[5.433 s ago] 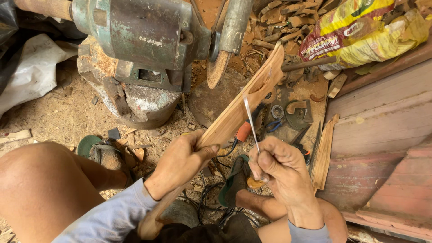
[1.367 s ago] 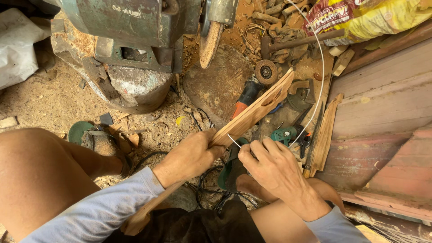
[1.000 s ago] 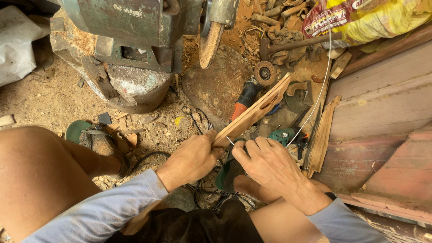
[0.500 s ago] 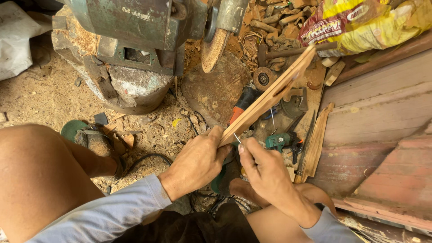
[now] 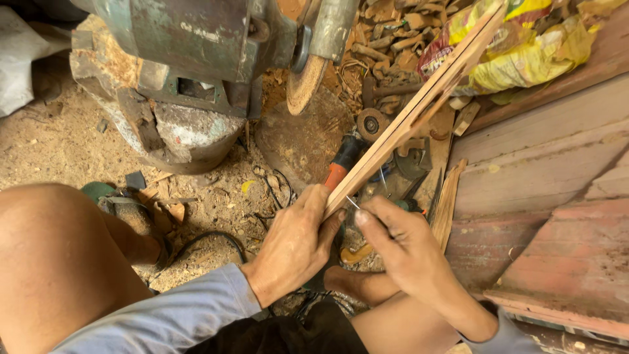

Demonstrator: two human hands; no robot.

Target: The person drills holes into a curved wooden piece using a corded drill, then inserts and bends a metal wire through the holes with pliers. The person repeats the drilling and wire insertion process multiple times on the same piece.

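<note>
My left hand [image 5: 298, 246] grips the near end of a long thin wooden piece [image 5: 419, 108], which slants up and away to the right. My right hand [image 5: 400, 252] is closed on a thin metal rod [image 5: 352, 202], whose tip shows right at the wood's near end beside my left thumb. The rest of the rod is hidden by the wood and my fingers. Both hands sit close together above my crossed legs.
A green bench grinder [image 5: 209, 46] with a worn disc [image 5: 304, 82] stands on a stump [image 5: 183, 134] ahead. An orange-handled power tool [image 5: 341, 167], cables, wood offcuts [image 5: 386, 56] and a yellow bag [image 5: 524, 46] litter the sawdust floor. Reddish planks [image 5: 557, 196] lie at right.
The wooden piece has swung up steeper and farther away. My right hand has drawn in to its near end, so the rod shows far less than seconds ago.
</note>
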